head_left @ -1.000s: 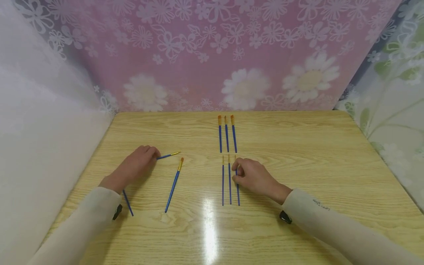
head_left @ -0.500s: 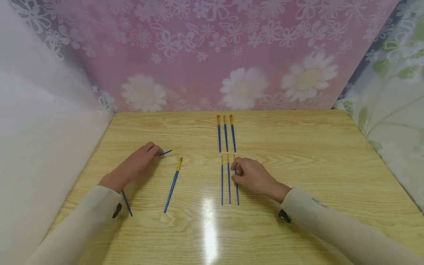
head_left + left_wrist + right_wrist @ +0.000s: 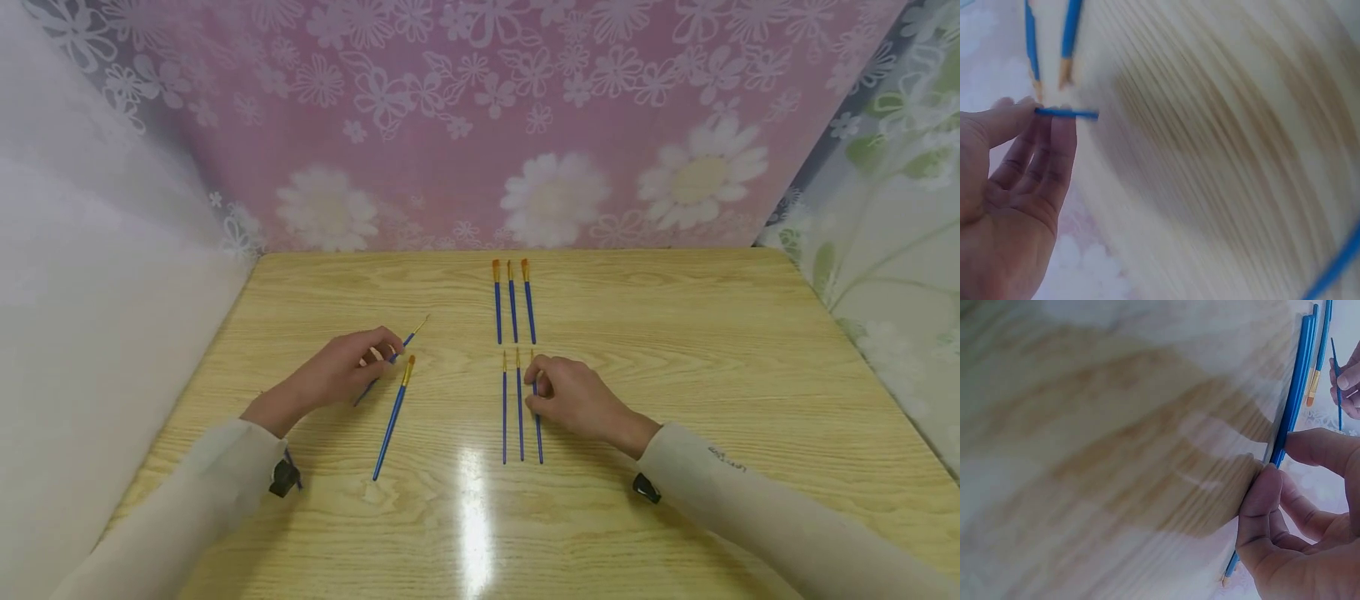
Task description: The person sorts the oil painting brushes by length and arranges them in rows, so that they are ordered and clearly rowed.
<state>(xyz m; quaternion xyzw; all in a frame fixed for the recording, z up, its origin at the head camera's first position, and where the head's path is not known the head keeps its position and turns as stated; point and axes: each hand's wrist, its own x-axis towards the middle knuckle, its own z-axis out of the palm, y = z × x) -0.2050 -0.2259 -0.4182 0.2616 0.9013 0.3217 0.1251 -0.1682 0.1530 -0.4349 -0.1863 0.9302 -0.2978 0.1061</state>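
Note:
My left hand (image 3: 347, 365) pinches a thin blue-handled paintbrush (image 3: 408, 339) between thumb and fingers, at a slant above the table; the left wrist view shows its handle end (image 3: 1082, 114) sticking out past the fingertips. Beside this hand lies a wider paintbrush (image 3: 391, 421) with a gold ferrule. My right hand (image 3: 576, 402) pinches the rightmost thin paintbrush (image 3: 538, 435) of the nearer row, thumb and forefinger on either side of it in the right wrist view. Two more thin paintbrushes, the left one (image 3: 505, 417) and the middle one (image 3: 521, 417), lie parallel to it.
Behind the nearer row, three shorter paintbrushes (image 3: 513, 310) lie side by side, bristles away from me. Another blue handle (image 3: 300, 483) is mostly hidden under my left sleeve. A wood-grain table (image 3: 675, 317) ends at a pink flowered curtain (image 3: 450, 167).
My left hand has moved right, and the paintbrush in it has swung from nearly level to a steeper slant, with more of its handle showing. The right hand has stayed in place.

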